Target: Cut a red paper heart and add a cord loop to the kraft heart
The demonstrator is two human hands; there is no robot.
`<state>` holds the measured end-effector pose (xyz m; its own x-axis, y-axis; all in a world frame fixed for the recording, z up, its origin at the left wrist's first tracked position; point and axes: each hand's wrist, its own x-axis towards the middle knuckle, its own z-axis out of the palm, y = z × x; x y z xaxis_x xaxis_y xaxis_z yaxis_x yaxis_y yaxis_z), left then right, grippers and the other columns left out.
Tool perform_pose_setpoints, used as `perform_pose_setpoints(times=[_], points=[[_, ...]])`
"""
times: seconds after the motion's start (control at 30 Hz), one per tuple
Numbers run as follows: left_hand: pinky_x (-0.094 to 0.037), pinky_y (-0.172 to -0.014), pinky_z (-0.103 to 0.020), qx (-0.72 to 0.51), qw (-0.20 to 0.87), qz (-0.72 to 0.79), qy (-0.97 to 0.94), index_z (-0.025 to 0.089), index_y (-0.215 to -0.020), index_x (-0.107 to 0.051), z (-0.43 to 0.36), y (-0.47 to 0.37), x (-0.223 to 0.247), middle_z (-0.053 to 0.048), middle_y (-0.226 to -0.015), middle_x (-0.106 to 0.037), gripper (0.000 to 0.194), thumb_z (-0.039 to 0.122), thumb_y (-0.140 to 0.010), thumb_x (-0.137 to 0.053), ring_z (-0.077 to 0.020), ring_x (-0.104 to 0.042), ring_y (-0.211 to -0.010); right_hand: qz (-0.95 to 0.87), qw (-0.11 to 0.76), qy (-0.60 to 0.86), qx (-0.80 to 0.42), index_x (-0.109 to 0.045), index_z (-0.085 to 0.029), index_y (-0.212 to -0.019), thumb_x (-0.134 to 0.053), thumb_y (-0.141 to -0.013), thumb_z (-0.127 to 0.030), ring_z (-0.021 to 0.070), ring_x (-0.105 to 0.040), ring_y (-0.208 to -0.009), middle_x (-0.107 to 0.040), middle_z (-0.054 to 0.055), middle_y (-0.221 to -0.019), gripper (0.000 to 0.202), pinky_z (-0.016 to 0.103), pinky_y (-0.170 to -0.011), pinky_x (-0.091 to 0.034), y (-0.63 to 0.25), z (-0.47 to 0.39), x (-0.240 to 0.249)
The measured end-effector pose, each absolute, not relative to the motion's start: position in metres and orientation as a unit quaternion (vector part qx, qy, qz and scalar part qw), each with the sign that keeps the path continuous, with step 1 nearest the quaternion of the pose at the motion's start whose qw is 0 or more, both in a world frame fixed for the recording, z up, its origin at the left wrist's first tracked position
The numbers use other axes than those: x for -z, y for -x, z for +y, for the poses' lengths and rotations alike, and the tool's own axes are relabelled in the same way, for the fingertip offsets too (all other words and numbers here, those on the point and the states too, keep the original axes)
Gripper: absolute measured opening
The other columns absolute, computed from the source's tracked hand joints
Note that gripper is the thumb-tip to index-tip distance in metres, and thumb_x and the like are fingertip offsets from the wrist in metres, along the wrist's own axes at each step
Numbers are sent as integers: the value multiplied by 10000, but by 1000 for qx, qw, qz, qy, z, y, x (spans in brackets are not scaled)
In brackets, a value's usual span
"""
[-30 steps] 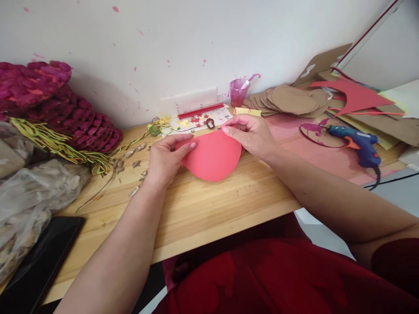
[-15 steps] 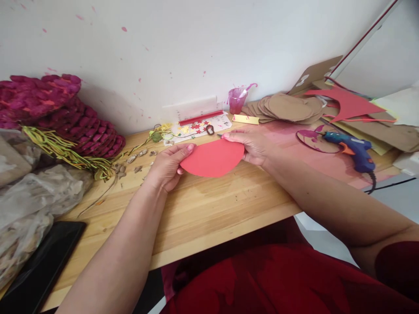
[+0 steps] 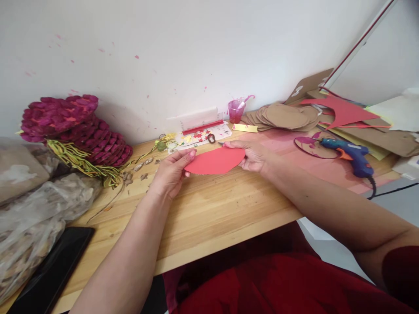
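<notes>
A red paper cutout (image 3: 214, 161) with a curved lower edge is held between my two hands above the wooden table (image 3: 209, 218). My left hand (image 3: 175, 168) pinches its left end, thumb on top. My right hand (image 3: 250, 155) grips the right end, its fingers partly hidden beneath. A thin dark pointed tip (image 3: 221, 144) sticks out by the right thumb; I cannot make out what it belongs to. Just behind the cutout lie small paper stars (image 3: 199, 136) on a white sheet and a small brown ring (image 3: 211, 138).
Purple stacked shell-like craft (image 3: 62, 117) and plastic bags (image 3: 42, 209) stand left, beside a black phone-like slab (image 3: 52, 266). At right are a blue glue gun (image 3: 352, 152), cardboard discs (image 3: 288, 115) and red paper scrap (image 3: 347, 111). A purple-stained cup (image 3: 236, 111) stands against the wall.
The red paper has tilted flatter, so its face looks narrower. Both hands keep their hold on it. The view has shifted slightly, with the surroundings at left sitting further right and lower.
</notes>
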<state>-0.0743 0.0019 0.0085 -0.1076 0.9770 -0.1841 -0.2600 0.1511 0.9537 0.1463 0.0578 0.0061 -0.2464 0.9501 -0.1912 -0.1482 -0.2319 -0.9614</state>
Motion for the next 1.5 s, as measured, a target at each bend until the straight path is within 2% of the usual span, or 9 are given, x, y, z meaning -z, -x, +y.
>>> perform_pose_setpoints(times=[0.17,0.4,0.53,0.63,0.83,1.17,1.27,1.37,1.5], points=[[-386,-402,-160,-579,519,480,-406,201,-970,-775,-2,72,-12,-76,-990,-742,364,395,-671,-847,-73,-599,-587,-239,389,442,-772,-666,-142,-779,-653,-846,-88,20,-432,-376,-660,-14,-623,88,102,-268,-275,-145,55,-18],[-584,-741,-277,-630,501,410,-428,142,-800,-751,-4,68,-13,-120,-915,-758,616,738,-754,-605,-180,-729,-809,-182,364,413,-815,-561,-141,-715,-534,-926,-94,18,-403,-313,-520,-52,-459,218,70,-266,-295,-146,52,-26],[-581,-854,-337,-617,488,400,-470,172,-917,-761,-7,68,-12,-93,-946,-773,467,534,-634,-846,-221,-743,-899,-157,366,407,-822,-519,-156,-690,-444,-946,-83,29,-415,-309,-516,-42,-458,277,75,-269,-317,-147,53,-26],[-601,-774,-322,-617,458,446,-458,169,-871,-750,-7,66,-9,-67,-849,-777,352,369,-619,-893,-203,-752,-795,-148,372,396,-826,-507,-160,-687,-418,-945,-80,31,-428,-322,-522,-36,-474,284,71,-279,-331,-147,52,-24],[-597,-602,-260,-627,428,486,-433,156,-853,-725,-5,65,-6,-36,-713,-747,339,403,-663,-858,-182,-738,-643,-140,368,387,-833,-527,-163,-722,-506,-958,-176,46,-496,-361,-550,-30,-515,237,86,-311,-391,-146,48,-21],[-599,-722,-286,-624,457,451,-444,170,-882,-747,-3,69,-3,-52,-803,-767,329,365,-649,-874,-177,-741,-739,-182,377,432,-799,-558,-135,-698,-485,-963,-117,37,-520,-376,-571,-20,-505,275,89,-329,-392,-146,50,-26],[-587,-791,-320,-629,449,414,-481,176,-887,-764,-5,71,-4,-90,-907,-771,457,567,-655,-817,-207,-736,-832,-256,391,420,-778,-596,-138,-721,-611,-893,-112,50,-518,-390,-602,-14,-546,174,118,-310,-376,-153,56,-23],[-575,-753,-318,-639,435,409,-485,173,-850,-780,-6,73,-6,-131,-952,-762,699,813,-745,-522,-222,-719,-859,-390,398,388,-734,-622,-152,-751,-725,-809,-151,66,-548,-461,-630,-8,-628,119,142,-348,-404,-160,59,-19],[-525,-657,-266,-577,472,463,-480,181,-806,-766,-5,78,-6,-94,-908,-760,383,558,-733,-758,-185,-686,-773,-529,334,418,-659,-654,-166,-842,-769,-780,-251,74,-532,-493,-613,-10,-671,156,158,-363,-396,-168,57,-18]])
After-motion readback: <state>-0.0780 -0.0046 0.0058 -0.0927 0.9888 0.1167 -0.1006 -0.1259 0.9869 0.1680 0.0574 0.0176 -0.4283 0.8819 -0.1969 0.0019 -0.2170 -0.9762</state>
